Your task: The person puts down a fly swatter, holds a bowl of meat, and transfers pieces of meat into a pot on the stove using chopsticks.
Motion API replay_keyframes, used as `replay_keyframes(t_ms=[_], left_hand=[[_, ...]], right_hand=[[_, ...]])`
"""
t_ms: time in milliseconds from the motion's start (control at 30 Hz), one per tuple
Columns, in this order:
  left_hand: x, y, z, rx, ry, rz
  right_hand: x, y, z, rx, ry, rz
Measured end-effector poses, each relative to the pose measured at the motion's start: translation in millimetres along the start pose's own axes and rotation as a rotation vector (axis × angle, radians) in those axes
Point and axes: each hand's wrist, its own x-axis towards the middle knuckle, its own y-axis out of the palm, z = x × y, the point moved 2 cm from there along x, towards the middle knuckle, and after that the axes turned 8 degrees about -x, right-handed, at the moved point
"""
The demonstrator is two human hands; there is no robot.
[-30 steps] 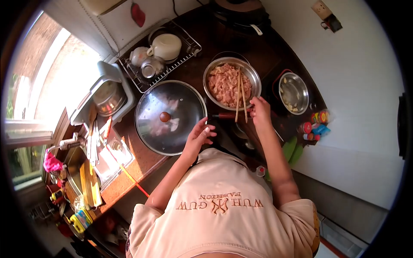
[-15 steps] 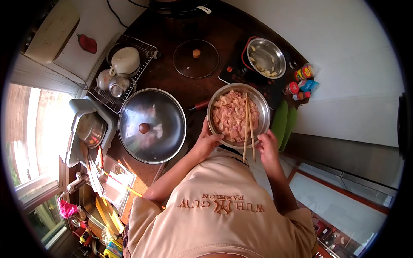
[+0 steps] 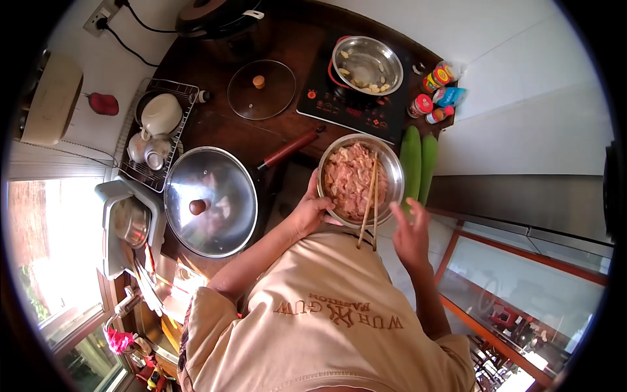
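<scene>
A round metal bowl (image 3: 394, 163) full of cut raw meat (image 3: 351, 179) is held close in front of my body. My left hand (image 3: 313, 208) grips its left rim, thumb over the edge and fingers underneath. Two wooden chopsticks (image 3: 369, 199) rest in the meat, their ends sticking out over the near rim toward me. Off the bowl's lower right side, my right hand (image 3: 411, 232) is raised with fingers apart and nothing in it. Two long green vegetables (image 3: 411, 160) lie just beyond that hand.
On an induction cooker (image 3: 353, 114) sits a steel pot (image 3: 367, 64) with pale pieces inside. A lidded pan (image 3: 210, 225) stands left, its handle (image 3: 290, 149) pointing toward the cooker. A glass lid (image 3: 261, 98), a dish rack (image 3: 160, 134) and seasoning jars (image 3: 421, 106) are around.
My right hand has let go of the bowl's rim and opened beside it. The chopsticks lean more toward the left at their near ends. The view has shifted.
</scene>
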Motion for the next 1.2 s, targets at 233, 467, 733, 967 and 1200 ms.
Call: replay_keyframes(t_ms=[233, 467, 733, 967, 1200], left_hand=[[17, 28, -6, -0.041, 0.074, -0.06], [43, 46, -8, -0.075, 0.138, -0.15], [64, 67, -6, -0.136, 0.218, -0.224], [73, 77, -14, -0.116, 0.226, -0.247], [80, 71, -32, -0.079, 0.19, -0.206]], right_hand=[[48, 6, -10, 0.091, -0.288, 0.218], [86, 31, -65, 0.476, -0.252, -0.071], [140, 12, -124, 0.833, 0.003, -0.128], [144, -22, -144, 1.316, 0.129, 0.163], [142, -2, -118, 1.016, -0.07, 0.106]])
